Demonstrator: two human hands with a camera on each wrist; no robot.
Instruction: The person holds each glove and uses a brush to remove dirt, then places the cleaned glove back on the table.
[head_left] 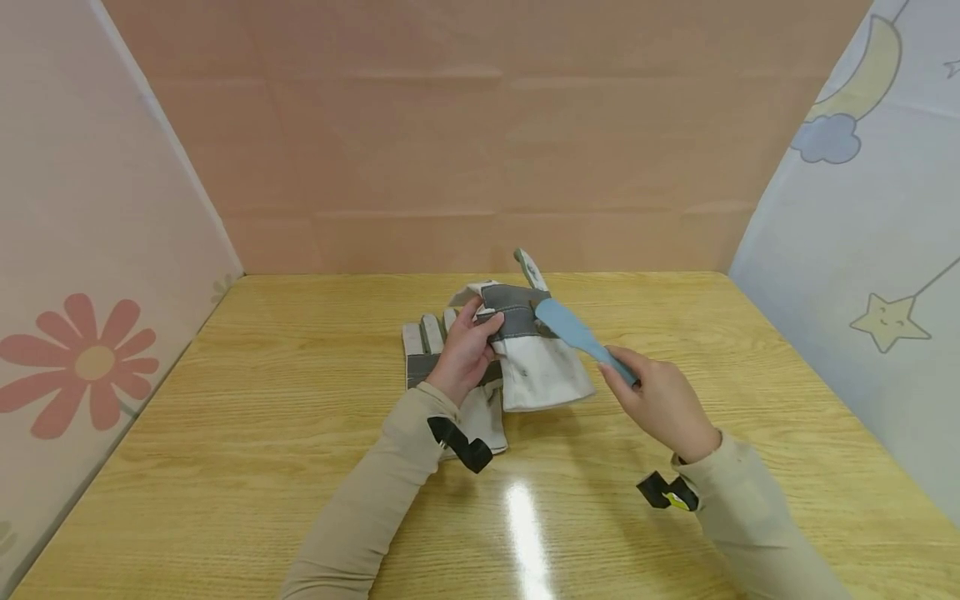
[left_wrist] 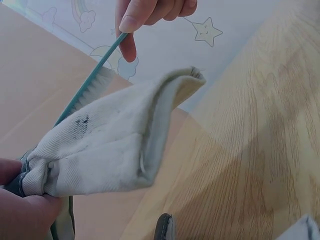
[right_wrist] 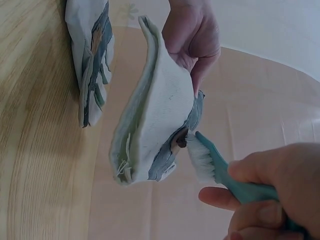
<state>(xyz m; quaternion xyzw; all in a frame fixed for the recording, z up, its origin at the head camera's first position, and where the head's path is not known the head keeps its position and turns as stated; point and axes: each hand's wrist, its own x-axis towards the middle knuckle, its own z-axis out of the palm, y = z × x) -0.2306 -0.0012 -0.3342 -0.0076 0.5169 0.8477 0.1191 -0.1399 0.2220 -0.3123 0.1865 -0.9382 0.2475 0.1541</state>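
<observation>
Our left grip pinches a glove at its grey band, the cuff spreading to that grip's right; our right grip clamps a brush, bristles at the band. Under the left grip, another glove lies on the desk.

- The left forearm is covered by a long beige fabric sleeve, creased softly along its length and gathered in at the cuff
- The right forearm is covered by a matching beige fabric sleeve on the right, puckered by small folds close to the wrist
- At the left cuff a small black angular device is worn, formed of a pointed wedge and a rounded block
- At the right cuff a small black boxy device is worn, marked by a bright yellow-green patch
- The left hand and the right hand are left bare beyond the cuffs
</observation>
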